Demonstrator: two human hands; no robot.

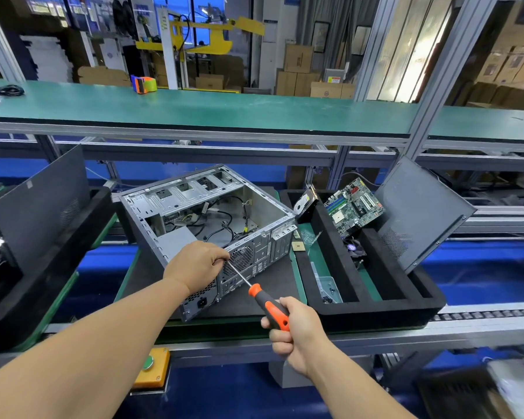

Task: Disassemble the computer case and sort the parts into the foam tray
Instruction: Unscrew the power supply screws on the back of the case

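Observation:
An open grey computer case [194, 207] lies on its side on a dark mat, loose cables inside. My left hand [197, 264] rests on the case's rear top edge, its fingers curled around the tip of the screwdriver shaft. My right hand [294, 331] grips the orange-and-black screwdriver [270, 306] by the handle, its shaft pointing up-left to the case's rear panel. To the right stands the black foam tray [375, 309]. It holds a motherboard [353, 207], a hard drive [306, 205], a fan [356, 251], a side panel [421, 216] and a small clear box of screws [328, 288].
A small square chip [298, 246] lies on the green mat between case and tray. Another foam tray with a dark panel [43, 207] stands at the left. A green shelf [224, 107] runs overhead behind. An orange button box [150, 367] hangs below the bench's front edge.

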